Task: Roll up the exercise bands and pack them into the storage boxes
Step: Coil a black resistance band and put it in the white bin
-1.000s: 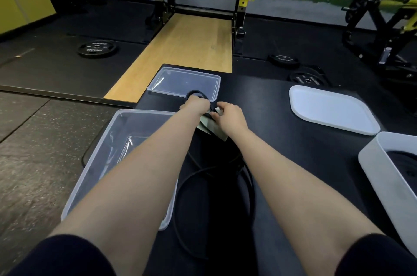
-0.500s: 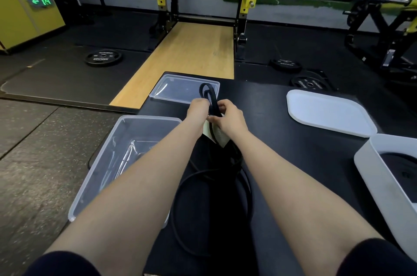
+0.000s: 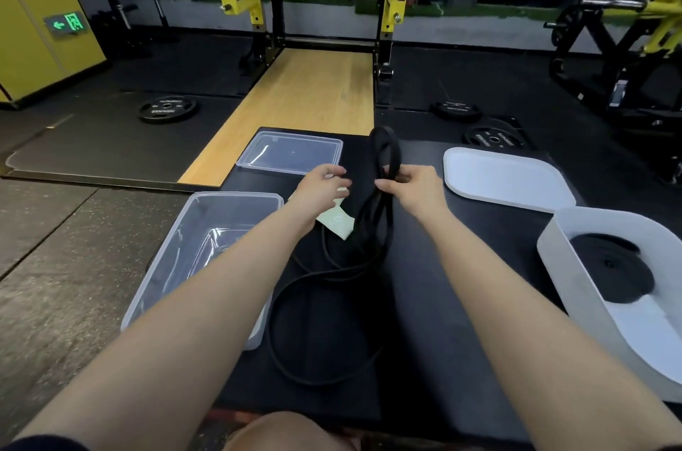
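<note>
A long black exercise band (image 3: pixel 332 303) lies in loose loops on the black table (image 3: pixel 461 303). My right hand (image 3: pixel 413 188) pinches its upper part, and a short loop (image 3: pixel 385 148) stands up above my fingers. My left hand (image 3: pixel 323 188) is just left of the band with fingers loosely extended, over a pale green band (image 3: pixel 337 223) that lies on the table. A clear storage box (image 3: pixel 173 258) stands at the left. At the right, a white storage box (image 3: pixel 575 288) holds a rolled black band (image 3: pixel 612 266).
A clear lid (image 3: pixel 291 155) lies at the table's far edge and a white lid (image 3: pixel 505 177) at the far right. Beyond are a wooden lifting platform (image 3: pixel 306 100), a yellow-and-black rack (image 3: pixel 254 7) and weight plates (image 3: pixel 168 109) on the gym floor.
My hands have moved apart. The right hand has lifted the black band's end higher and to the right, and the left hand has let go of it.
</note>
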### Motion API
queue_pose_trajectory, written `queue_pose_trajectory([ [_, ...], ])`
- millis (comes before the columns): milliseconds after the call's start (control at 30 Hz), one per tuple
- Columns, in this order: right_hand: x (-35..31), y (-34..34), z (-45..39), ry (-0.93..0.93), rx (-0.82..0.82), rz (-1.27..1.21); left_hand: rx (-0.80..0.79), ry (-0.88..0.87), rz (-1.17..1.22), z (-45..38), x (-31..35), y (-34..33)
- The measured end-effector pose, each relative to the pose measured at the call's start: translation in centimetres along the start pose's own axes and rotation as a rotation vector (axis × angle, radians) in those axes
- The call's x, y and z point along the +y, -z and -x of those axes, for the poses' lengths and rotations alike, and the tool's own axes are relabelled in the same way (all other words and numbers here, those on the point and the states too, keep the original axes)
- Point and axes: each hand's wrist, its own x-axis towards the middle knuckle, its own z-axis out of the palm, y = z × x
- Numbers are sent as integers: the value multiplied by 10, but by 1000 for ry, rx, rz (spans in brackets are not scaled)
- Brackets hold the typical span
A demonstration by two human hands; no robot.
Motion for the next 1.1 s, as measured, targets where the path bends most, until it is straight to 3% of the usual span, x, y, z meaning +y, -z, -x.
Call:
queue_pose_trajectory([
  [167,10,43,19,-43,-62,257,3,20,-439,10,-28,-4],
  [500,52,70,34,-390,-236,499,-337,-15,-816,35,-58,-28],
  [600,69,73,43,-424,-185,482,-306,-61,-849,40,-64,-33],
  [700,80,78,48,-469,-123,468,-158,-79,-823,42,-68,-30],
  [833,75,83,56,-505,-291,740,-134,-18,-945,40,-75,-21],
  [900,65,82,60,-444,-306,900,-170,-26,-975,43,-73,-23],
  [967,55,76,62,-231,-232,997,-203,-46,-975,46,-72,-26],
  [1033,50,62,62,46,-261,880,-236,-62,-961,51,-72,-28],
  [1100,50,43,66,265,-438,697,-255,-90,-942,57,-75,-27],
])
